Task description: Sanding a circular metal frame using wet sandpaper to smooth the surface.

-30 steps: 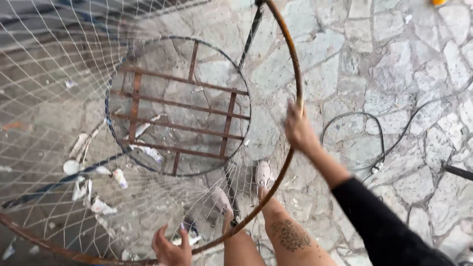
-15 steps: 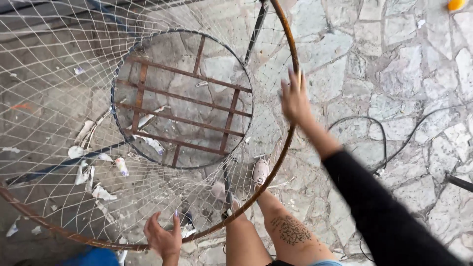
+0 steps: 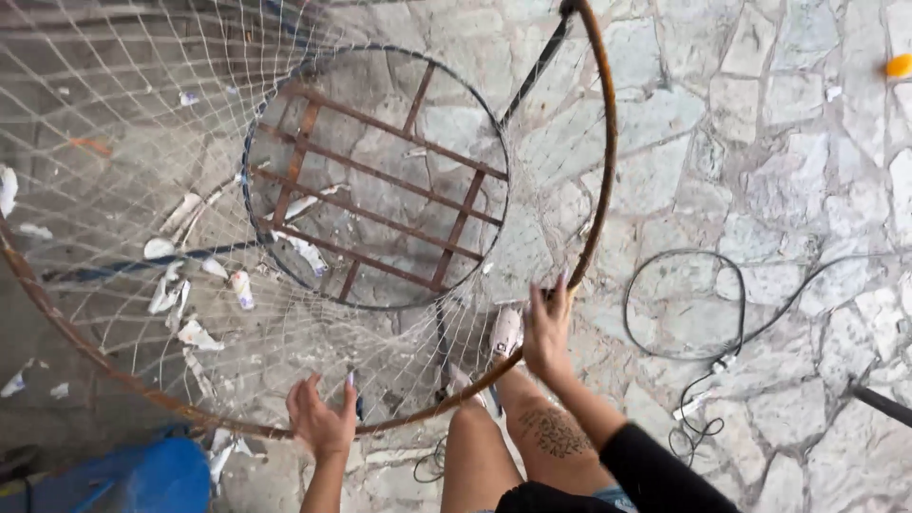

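Hidden or cut off: the big rusty hoop (image 3: 604,161) runs out of the picture at the top and at the left, so its full round does not show; the white netting (image 3: 123,123) laced inside it blurs toward the upper left.
Hard to make out: the contact of each palm with the rim; the scraps of white litter (image 3: 180,294) seen through the mesh are too small to tell what they are.
Left hand (image 3: 321,423): fingers spread and loose, set against the bottom of the hoop; whether it grips the rim I cannot tell.
Right hand (image 3: 546,332): fingers stretched up along the hoop's lower right rim, not curled round it; black sleeve (image 3: 665,480) cut off by the bottom edge.
Hoop's place: held up in front of the person, between both hands, above the feet.
Inner ring (image 3: 375,176): a smaller dark circle with rusty cross bars, inside the netting near the hoop's middle.
Legs: two bare knees, one with a tattoo (image 3: 554,432), pale shoes (image 3: 505,332) just behind the rim.
Ground: irregular grey stone paving (image 3: 760,142), outdoors.
Nearby: a black cable (image 3: 722,313) coiled to the right; a blue container (image 3: 157,475) at the lower left; a small orange thing (image 3: 899,66) at the right edge.
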